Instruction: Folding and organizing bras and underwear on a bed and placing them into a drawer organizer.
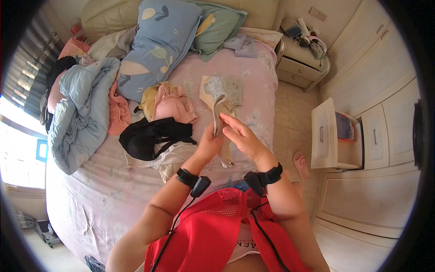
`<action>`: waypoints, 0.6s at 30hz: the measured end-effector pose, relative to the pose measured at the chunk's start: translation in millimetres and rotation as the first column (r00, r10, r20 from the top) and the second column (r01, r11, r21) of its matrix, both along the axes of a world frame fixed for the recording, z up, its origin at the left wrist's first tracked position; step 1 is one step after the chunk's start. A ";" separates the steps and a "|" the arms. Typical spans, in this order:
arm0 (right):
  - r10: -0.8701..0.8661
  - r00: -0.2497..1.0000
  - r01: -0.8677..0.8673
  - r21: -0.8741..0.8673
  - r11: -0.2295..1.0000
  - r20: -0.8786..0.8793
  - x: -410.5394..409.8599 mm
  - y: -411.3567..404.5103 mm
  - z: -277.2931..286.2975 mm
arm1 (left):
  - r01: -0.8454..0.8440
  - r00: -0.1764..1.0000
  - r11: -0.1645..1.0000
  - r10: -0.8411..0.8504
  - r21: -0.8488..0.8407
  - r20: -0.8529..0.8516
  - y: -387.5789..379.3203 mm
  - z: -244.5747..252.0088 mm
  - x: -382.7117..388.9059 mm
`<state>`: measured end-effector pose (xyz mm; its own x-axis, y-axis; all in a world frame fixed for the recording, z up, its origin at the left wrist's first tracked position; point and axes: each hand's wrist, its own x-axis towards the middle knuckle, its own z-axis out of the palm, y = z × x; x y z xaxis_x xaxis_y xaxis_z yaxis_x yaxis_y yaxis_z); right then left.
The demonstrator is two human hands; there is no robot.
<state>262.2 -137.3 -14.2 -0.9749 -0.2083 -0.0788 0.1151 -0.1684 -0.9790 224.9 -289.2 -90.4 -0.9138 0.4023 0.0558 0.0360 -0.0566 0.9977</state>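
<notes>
My left hand (209, 143) grips the pale folded edge of a bra (217, 114) with grey lace over a cup. Part of a loose strap end hangs below my fingers. My right hand (245, 138) lies alongside with its fingers stretched out, the fingertips close to or touching the bra; the palm side is partly hidden. Behind the held piece, cream fabric (206, 96) shows, and how it joins the lace is unclear. To the left lie a black bra (142, 137), a pink bra (171, 106) and a yellow garment (148, 98), with white cloth (178, 153) under the black one.
The bed sheet (112, 204) is pink and floral. A blue quilt (85, 112), a blue pillow (163, 37) and a green pillow (221, 30) lie beyond. On the right, a drawer (324, 136) stands pulled out with folded cloth (345, 125) inside. One pink slipper (300, 165) is on the floor.
</notes>
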 end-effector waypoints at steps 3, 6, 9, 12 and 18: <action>-0.076 0.990 0.101 0.224 0.969 -0.118 -5.9 11.1 -9.4 | -0.056 0.769 0.894 -0.245 0.444 0.590 -12.6 22.2 -3.2; 0.004 0.932 0.188 0.494 0.849 -0.361 -7.9 29.9 -11.8 | 0.017 0.745 0.898 -0.304 0.439 0.594 -16.6 51.0 2.4; 0.020 0.972 0.081 0.416 0.906 -0.233 -4.5 26.5 -5.9 | 0.131 0.771 0.879 -0.382 0.459 0.510 -24.3 28.1 -2.3; 0.067 0.991 -0.024 0.346 0.938 -0.114 -3.0 30.5 -13.0 | 0.237 0.772 0.907 -0.393 0.347 0.500 -27.3 28.7 0.9; 0.137 0.983 -0.163 0.226 0.960 0.127 -1.2 36.5 -17.4 | 0.359 0.777 0.868 -0.481 0.342 0.406 -26.6 26.0 -0.6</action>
